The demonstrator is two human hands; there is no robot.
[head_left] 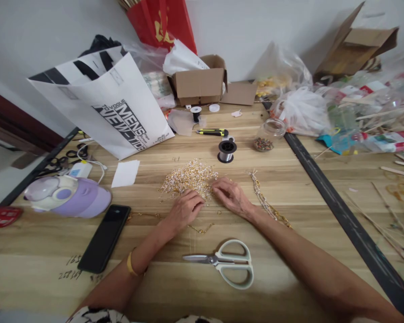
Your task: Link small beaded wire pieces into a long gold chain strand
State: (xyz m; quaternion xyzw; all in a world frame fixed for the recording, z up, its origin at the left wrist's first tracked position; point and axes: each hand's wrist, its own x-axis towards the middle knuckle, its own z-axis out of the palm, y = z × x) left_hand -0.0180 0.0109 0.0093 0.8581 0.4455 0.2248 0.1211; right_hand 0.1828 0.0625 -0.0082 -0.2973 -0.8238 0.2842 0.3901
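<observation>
While both forearms rest on the wooden table point(168, 300), the two hands meet at the near edge of a pile of small gold and clear pieces point(183, 177). The pile is in the middle of the table, and it is wider from left to right than it is deep. The left hand point(185, 207) has its fingers bent at the front of the pile, and the right hand point(231, 196) has its fingers curled at the pile's right edge. If a small piece is between the fingertips of either hand, I cannot tell.

Just below the left hand, a short gold chain point(204, 230) lies in a shallow curve, its long axis running left to right and its right end turned up toward the far side. To the right of the right hand, a beaded strand point(263, 199) slants from the far left to the near right, down to the right forearm. The scissors point(212, 259) point their blades to the left.

On the white paper bag point(121, 107), slanted black letters say "VOGUE", "MENS" and "NEW"; the smaller line is not clear. Beside the phone point(104, 238), handwritten numbers point(70, 274) seem to read "165" and "258369".
</observation>
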